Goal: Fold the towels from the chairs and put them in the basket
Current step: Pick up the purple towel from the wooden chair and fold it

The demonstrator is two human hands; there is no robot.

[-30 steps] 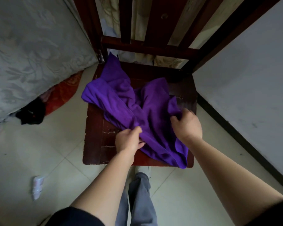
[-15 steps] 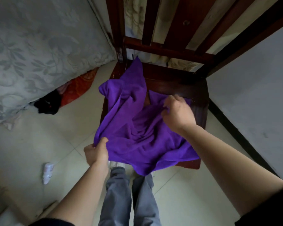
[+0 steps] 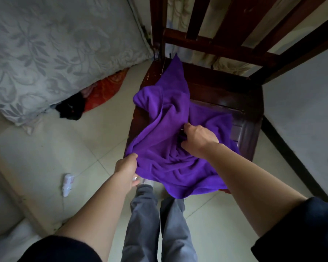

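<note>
A crumpled purple towel [image 3: 165,148] lies on the seat of a dark wooden chair [image 3: 235,103], with its near edge hanging over the front of the seat. My left hand [image 3: 127,167] grips the towel's near left edge, off the chair's front left corner. My right hand [image 3: 199,138] pinches a fold in the middle of the towel, above the seat. One corner of the towel points up toward the chair back. No basket is in view.
A grey floral bedcover [image 3: 55,50] fills the upper left. Black and red cloth [image 3: 87,103] lies on the tiled floor under it. A small white object [image 3: 67,184] lies on the floor at the left. A white wall with a dark skirting [image 3: 301,167] runs along the right.
My left hand has dragged the towel's near edge from the seat's middle out past the front left corner. My right hand has shifted from the right edge to a middle fold. The towel is spread wider.
</note>
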